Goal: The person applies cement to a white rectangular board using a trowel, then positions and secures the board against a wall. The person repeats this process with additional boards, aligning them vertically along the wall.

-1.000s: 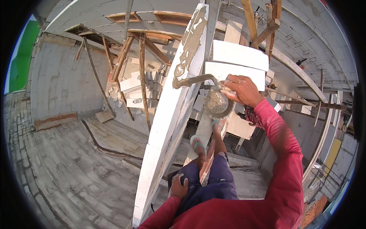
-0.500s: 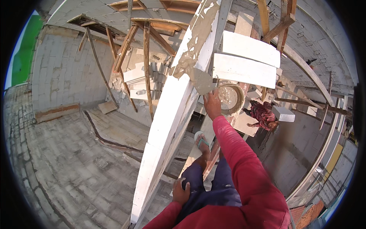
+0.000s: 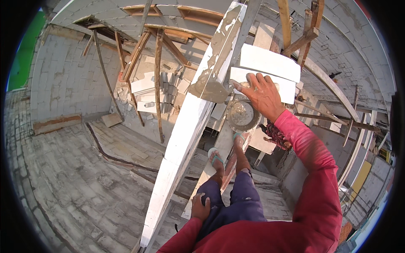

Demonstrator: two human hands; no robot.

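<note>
My right hand [image 3: 265,97] grips a trowel [image 3: 214,92], its thumb stretched toward the blade; the handle is mostly hidden by the hand. The blade, coated in wet grey mortar, lies across the narrow top of a white block wall [image 3: 179,135]. Beyond it a mortar layer [image 3: 222,42] covers the wall top. Just below my right hand stands a round bucket [image 3: 258,122] with mortar in it. Two white blocks [image 3: 270,63] lie behind the hand. My left hand [image 3: 201,207] rests on my left thigh, thumb apart from the fingers, holding nothing.
My sandalled feet stand on narrow planks [image 3: 217,158] beside the wall. Another person [image 3: 278,135] is lower down at the right, partly hidden by my arm. Wooden props [image 3: 158,84] and stacked blocks [image 3: 154,90] are left of the wall. A straight metal bar [image 3: 242,38] runs along its far side.
My right hand has risen and turned, moving up and right over the bucket's far side. The trowel blade has shifted left across the wall top. My left hand stays on the thigh.
</note>
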